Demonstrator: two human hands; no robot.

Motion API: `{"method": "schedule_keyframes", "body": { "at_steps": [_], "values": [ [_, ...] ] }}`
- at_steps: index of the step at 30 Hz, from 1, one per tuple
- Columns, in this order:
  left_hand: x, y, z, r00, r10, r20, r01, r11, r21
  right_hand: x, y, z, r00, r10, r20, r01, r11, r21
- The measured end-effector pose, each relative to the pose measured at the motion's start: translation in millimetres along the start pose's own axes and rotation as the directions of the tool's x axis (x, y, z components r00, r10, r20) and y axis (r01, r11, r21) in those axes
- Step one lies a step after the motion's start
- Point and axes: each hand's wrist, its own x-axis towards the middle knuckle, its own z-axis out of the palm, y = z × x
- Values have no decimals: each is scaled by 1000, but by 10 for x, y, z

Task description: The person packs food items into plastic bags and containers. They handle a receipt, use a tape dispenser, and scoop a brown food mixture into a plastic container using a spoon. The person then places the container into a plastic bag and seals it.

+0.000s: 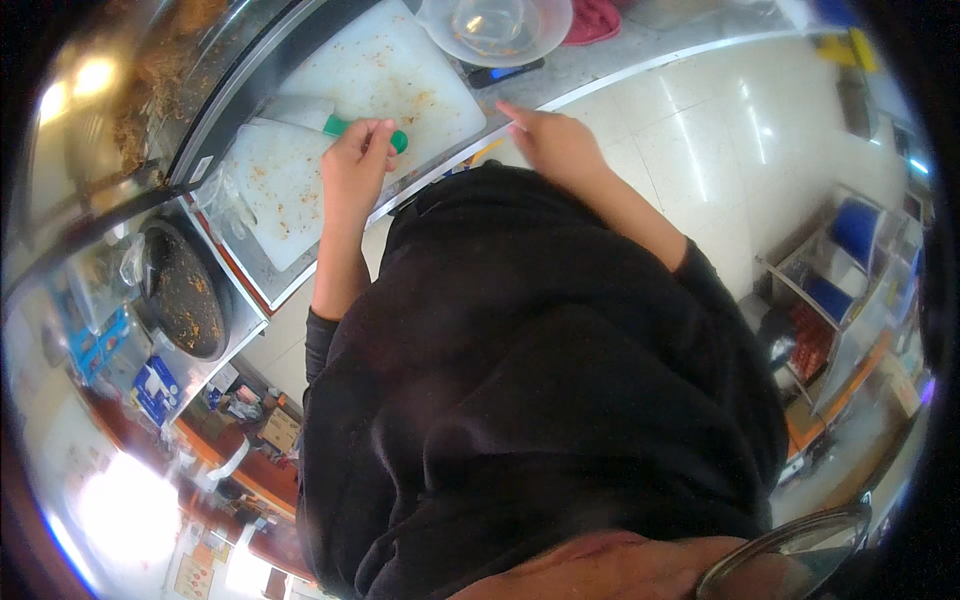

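Two white cutting boards, the farther one (420, 82) and the nearer one (289, 195), lie on the counter with reddish-brown food crumbs on them. My left hand (360, 154) grips the green handle of a cleaver-like knife (300, 112), whose broad blade rests flat across the boards where they meet. My right hand (551, 139) is slightly blurred, its index finger extended over the counter edge beside the farther board's corner, and it holds nothing that I can see. A crumpled clear plastic bag or glove (225, 202) lies at the left edge of the nearer board.
A translucent bowl (499, 30) stands beyond the boards, near a red cloth (592, 21) and a dark object with a blue patch (506, 73). A glass display case with food (142, 82) borders the counter. Left, a round black pan (187, 292) holds food scraps.
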Motion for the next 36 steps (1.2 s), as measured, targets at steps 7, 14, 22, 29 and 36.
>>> {"method": "schedule_keyframes", "body": {
  "at_steps": [7, 14, 22, 29, 36],
  "values": [
    [-226, -146, -240, 989, -25, -148, 8, 994, -113, 231, -218, 119, 968, 96, 232, -35, 967, -253],
    [109, -453, -1312, 594, 373, -713, -310, 924, 225, 263, -471, 90, 960, -249, 128, 239, 967, 90],
    [496, -26, -2435, 292, 337, -895, -146, 940, 307, 459, -1220, -201, 957, -291, 14, 268, 898, 349],
    [626, -93, -2378, 470, 348, -811, -205, 937, 283, 765, -1769, -564, 936, -351, -30, 332, 848, 413],
    [623, 252, -1971, 628, 533, -567, -646, 763, 1, 1126, -2772, -895, 760, -621, -190, 648, 704, 290]
  ]
}}
